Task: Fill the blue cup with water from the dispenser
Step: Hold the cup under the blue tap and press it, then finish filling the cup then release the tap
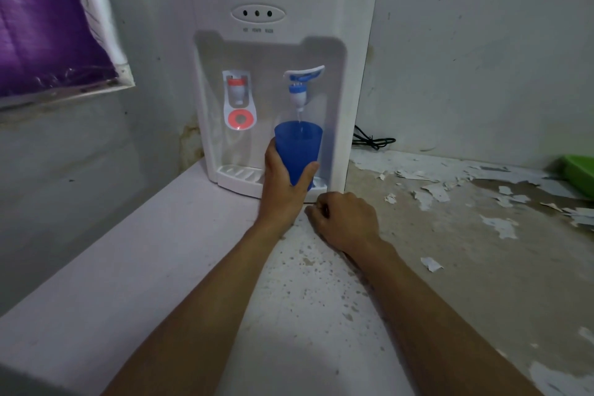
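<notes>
A white table-top water dispenser [276, 3] stands against the wall. My left hand [283, 183] grips a translucent blue cup [300, 146] from its left side and holds it upright under the blue tap [299, 95]. A thin stream of water runs from that tap into the cup. The tap's white-and-blue lever [305, 72] sticks out above it. My right hand [344, 219] rests on the counter just in front of the dispenser's drip tray [238, 175], fingers curled shut and holding nothing.
The red tap [238, 92] with its red ring sits to the left of the cup. The counter [450, 235] has peeling paint on the right. A black cable [373, 140] lies behind the dispenser. A green container [575, 173] is at the far right, a purple sheet [48, 19] upper left.
</notes>
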